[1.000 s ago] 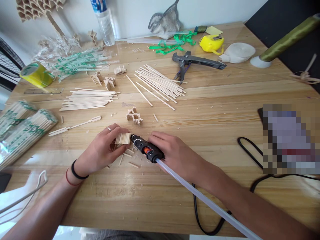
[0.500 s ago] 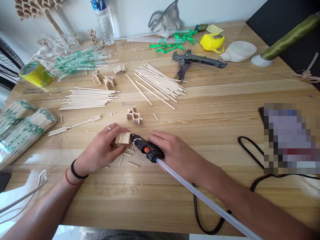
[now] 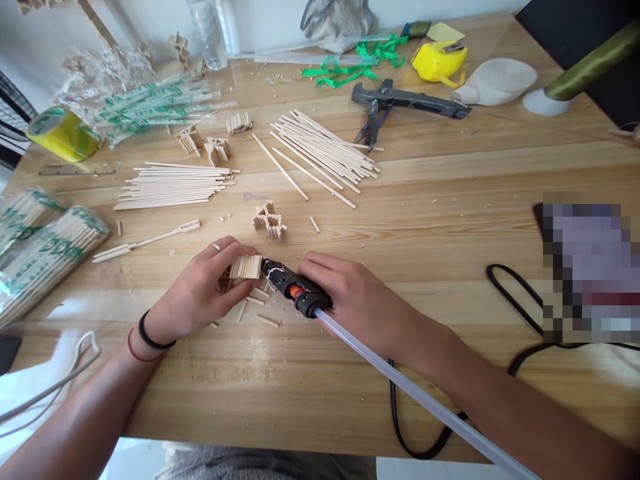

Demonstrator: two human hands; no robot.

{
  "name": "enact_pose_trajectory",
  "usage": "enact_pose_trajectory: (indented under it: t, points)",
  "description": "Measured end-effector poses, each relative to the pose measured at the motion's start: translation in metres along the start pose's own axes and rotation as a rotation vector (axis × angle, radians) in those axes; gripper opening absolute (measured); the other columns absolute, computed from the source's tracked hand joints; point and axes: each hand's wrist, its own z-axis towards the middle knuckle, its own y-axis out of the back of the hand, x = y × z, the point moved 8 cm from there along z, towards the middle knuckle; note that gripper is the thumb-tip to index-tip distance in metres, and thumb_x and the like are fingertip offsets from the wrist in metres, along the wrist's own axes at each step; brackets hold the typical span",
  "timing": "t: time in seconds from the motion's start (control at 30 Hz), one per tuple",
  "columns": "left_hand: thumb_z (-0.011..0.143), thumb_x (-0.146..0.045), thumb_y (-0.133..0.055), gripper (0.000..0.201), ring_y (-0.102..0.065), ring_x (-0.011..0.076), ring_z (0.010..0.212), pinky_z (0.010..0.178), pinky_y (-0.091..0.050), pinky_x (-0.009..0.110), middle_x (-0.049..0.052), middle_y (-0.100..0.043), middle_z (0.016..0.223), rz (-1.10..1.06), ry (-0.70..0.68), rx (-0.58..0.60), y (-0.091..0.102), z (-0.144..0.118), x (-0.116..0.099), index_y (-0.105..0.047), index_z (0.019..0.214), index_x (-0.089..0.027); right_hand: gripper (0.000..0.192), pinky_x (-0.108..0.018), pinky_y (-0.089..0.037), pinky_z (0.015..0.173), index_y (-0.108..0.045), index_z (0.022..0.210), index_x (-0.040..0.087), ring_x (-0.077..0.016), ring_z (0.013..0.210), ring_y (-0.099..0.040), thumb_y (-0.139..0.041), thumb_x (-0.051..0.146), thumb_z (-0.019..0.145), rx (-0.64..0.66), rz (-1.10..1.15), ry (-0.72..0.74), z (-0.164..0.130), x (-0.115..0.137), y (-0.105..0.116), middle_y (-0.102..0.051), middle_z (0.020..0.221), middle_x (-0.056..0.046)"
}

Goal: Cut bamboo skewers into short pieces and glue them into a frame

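My left hand point(image 3: 200, 290) grips a small block of short wooden sticks point(image 3: 245, 267) glued side by side, holding it just above the wooden table point(image 3: 425, 220). My right hand point(image 3: 350, 297) holds a black glue gun point(image 3: 293, 288) with a long clear glue stick point(image 3: 415, 397) trailing back toward me. The gun's nozzle touches the right end of the block. A few short loose stick pieces point(image 3: 257, 307) lie under my hands.
Two piles of long sticks point(image 3: 173, 183) point(image 3: 323, 157) lie further back, with small glued pieces point(image 3: 270, 222) between. Black cutters point(image 3: 395, 107), a yellow tape measure point(image 3: 440, 61), a tape roll point(image 3: 60, 133) and wrapped stick packs point(image 3: 40, 247) ring the table. A black cable point(image 3: 500, 287) loops at right.
The view has shifted slightly down and nearer. My hands, the block and the glue gun keep the same pose against each other.
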Motion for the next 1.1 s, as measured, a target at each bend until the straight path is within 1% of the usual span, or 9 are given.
enact_pose_trajectory:
  t: [0.23,0.47,0.7,0.87,1.1]
  points:
    - [0.098,-0.024,-0.064,0.023,-0.055,0.0124,0.071,0.063,-0.045,0.025,0.002,-0.06,0.098,0.049,-0.013,-0.005,-0.0001,0.0016,-0.0023,-0.063,0.12,-0.019,0.019,-0.027,-0.035,0.065,-0.051,0.084,0.02,-0.0165,0.072,-0.047,-0.057,0.003,0.08,-0.008,-0.013,0.016,-0.0009,0.002,0.0007,-0.052,0.083,-0.001]
    - [0.098,-0.026,-0.064,0.023,-0.053,0.0114,0.068,0.061,-0.044,0.025,0.001,-0.059,0.097,0.044,-0.008,-0.003,0.0004,0.0013,-0.0031,-0.063,0.12,-0.018,0.019,-0.027,-0.033,0.065,-0.05,0.083,0.02,-0.0158,0.071,-0.045,-0.058,0.003,0.08,-0.001,-0.017,0.01,-0.0004,0.0011,0.0017,-0.051,0.082,0.0]
    - [0.098,-0.026,-0.064,0.024,-0.054,0.0119,0.069,0.062,-0.045,0.025,0.002,-0.059,0.099,0.035,0.0,-0.002,-0.0008,0.0011,-0.0001,-0.062,0.122,-0.02,0.018,-0.027,-0.037,0.068,-0.051,0.085,0.02,-0.017,0.075,-0.048,-0.058,0.004,0.08,0.004,-0.012,-0.003,0.0001,0.0004,0.0001,-0.054,0.084,-0.001]
    - [0.099,-0.03,-0.062,0.025,-0.057,0.0128,0.072,0.064,-0.047,0.026,0.003,-0.061,0.103,0.013,0.016,0.003,-0.0005,0.0003,0.0001,-0.062,0.122,-0.02,0.018,-0.027,-0.038,0.068,-0.051,0.084,0.02,-0.0172,0.075,-0.049,-0.057,0.004,0.08,0.012,-0.017,0.002,0.001,0.0021,0.0011,-0.055,0.085,-0.002]
    - [0.098,-0.028,-0.063,0.025,-0.058,0.0146,0.075,0.064,-0.047,0.027,0.005,-0.063,0.104,0.018,0.004,-0.006,0.0001,-0.0002,0.0005,-0.063,0.122,-0.02,0.02,-0.028,-0.04,0.068,-0.052,0.085,0.02,-0.0171,0.074,-0.051,-0.057,0.002,0.079,0.014,0.005,-0.021,0.0001,0.0008,0.0004,-0.058,0.086,-0.002]
